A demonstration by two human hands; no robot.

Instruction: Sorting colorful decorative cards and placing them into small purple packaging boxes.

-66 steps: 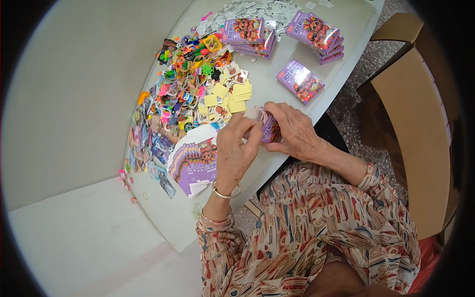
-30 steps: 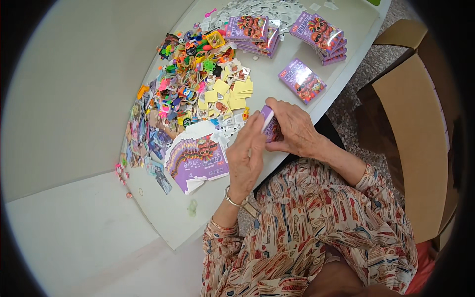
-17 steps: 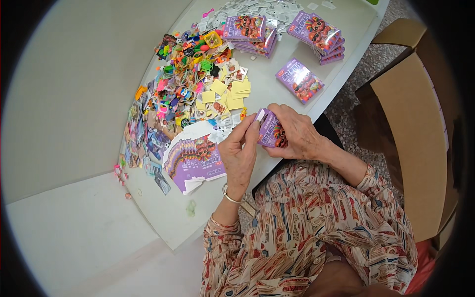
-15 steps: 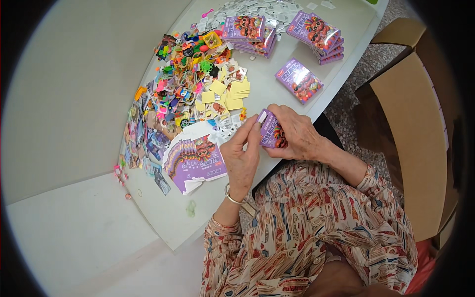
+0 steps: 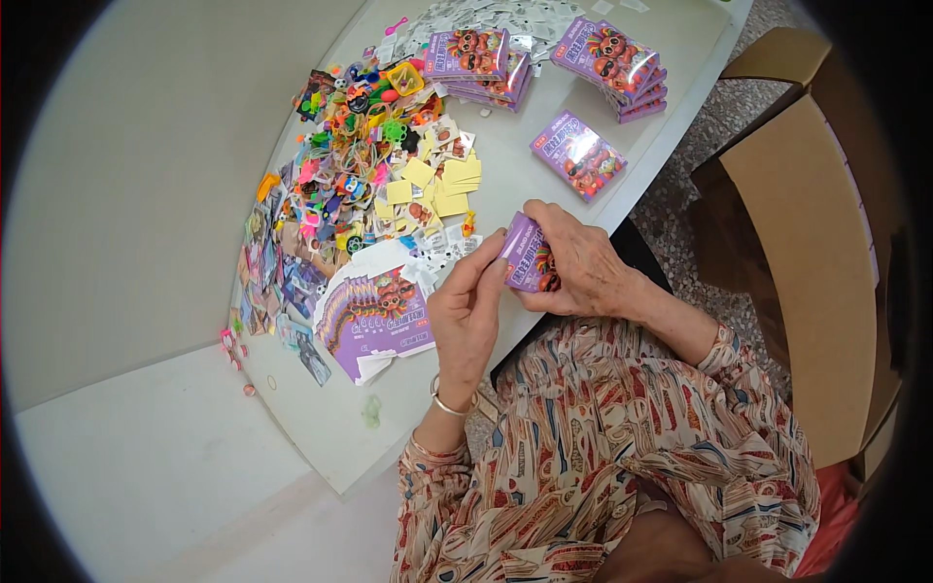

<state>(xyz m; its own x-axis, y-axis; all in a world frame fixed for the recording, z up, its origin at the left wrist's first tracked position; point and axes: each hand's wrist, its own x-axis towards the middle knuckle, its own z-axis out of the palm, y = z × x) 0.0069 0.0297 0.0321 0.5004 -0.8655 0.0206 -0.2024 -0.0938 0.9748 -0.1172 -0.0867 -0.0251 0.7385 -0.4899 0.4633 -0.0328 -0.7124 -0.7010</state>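
Observation:
Near the table's front edge, a small purple cardboard box (image 5: 528,257) with cartoon figures on its face is held between both hands. My right hand (image 5: 588,264) wraps round its right side, thumb below and fingers on top. The fingertips and thumb of my left hand (image 5: 466,316) are pinched at the box's upper left end. To the left of my left hand lies a fanned stack of flat purple carton blanks (image 5: 374,325) with white flaps. A finished-looking purple box (image 5: 579,155) lies on the table beyond my right hand.
Stacked purple boxes (image 5: 612,60) stand at the far right, another stack (image 5: 476,60) beside them. A pile of small colourful toys (image 5: 364,146), yellow cards (image 5: 457,178) and white packets (image 5: 515,17) covers the table's far left. An open brown carton (image 5: 802,262) stands at the right.
The white flap seen at the end of the held box no longer shows; that end now looks purple. My left fingers have shifted slightly along it. The whole view has moved a little.

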